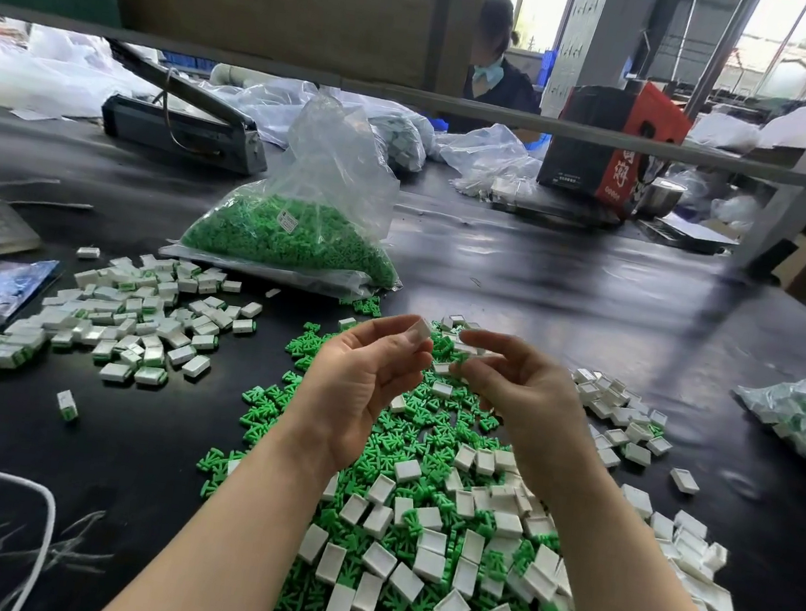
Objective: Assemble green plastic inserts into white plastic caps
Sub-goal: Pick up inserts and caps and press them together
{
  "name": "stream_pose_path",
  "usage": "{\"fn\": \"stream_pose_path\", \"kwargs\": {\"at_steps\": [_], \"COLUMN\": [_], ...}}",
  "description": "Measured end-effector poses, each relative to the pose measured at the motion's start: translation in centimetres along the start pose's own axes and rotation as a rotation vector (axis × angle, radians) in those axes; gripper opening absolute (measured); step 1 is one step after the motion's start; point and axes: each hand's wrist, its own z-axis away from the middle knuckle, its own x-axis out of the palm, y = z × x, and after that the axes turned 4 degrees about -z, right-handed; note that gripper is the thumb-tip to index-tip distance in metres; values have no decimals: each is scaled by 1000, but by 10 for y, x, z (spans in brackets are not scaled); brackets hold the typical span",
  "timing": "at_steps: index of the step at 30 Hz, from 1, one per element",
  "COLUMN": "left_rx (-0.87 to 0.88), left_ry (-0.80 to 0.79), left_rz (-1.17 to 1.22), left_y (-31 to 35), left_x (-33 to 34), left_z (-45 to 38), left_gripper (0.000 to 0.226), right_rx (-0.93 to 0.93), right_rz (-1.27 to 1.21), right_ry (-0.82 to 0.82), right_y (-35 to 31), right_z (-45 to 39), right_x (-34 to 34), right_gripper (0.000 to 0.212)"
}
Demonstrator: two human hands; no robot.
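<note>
Black worktable (572, 286): above the mixed parts pile (440, 515), left hand (361, 376) pinches white cap (420, 330), right hand (509, 375) pinches green insert (459, 357); insert should line up squarely with the cap's open side before pressing.

A mixed heap of green inserts (426, 426) and white caps (506, 519) covers the black table (571, 296) under both hands. Assembled caps (142, 322) crowd the left, and a bag of inserts (292, 234) blocks the far middle. Bare tabletop lies open right of that bag and near-left of the heap.
</note>
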Motion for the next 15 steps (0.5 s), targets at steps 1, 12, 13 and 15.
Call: {"fn": "stream_pose_path", "kwargs": {"at_steps": [1, 12, 13, 15], "left_rx": [0, 19, 25, 47], "left_ry": [-4, -20, -22, -27], "left_rz": [-5, -69, -85, -132], "left_y": [-1, -1, -1, -3], "left_x": [1, 5, 6, 7], "left_z": [0, 4, 4, 4], "left_gripper": [37, 35, 35, 32], "right_rx": [9, 75, 78, 73], "right_rz": [-74, -389, -401, -397], "right_ry": [-10, -23, -21, -5], "right_y": [-2, -8, -8, -7], "right_z": [1, 0, 0, -1], "right_x": [0, 3, 3, 4], "right_gripper": [24, 14, 13, 10]}}
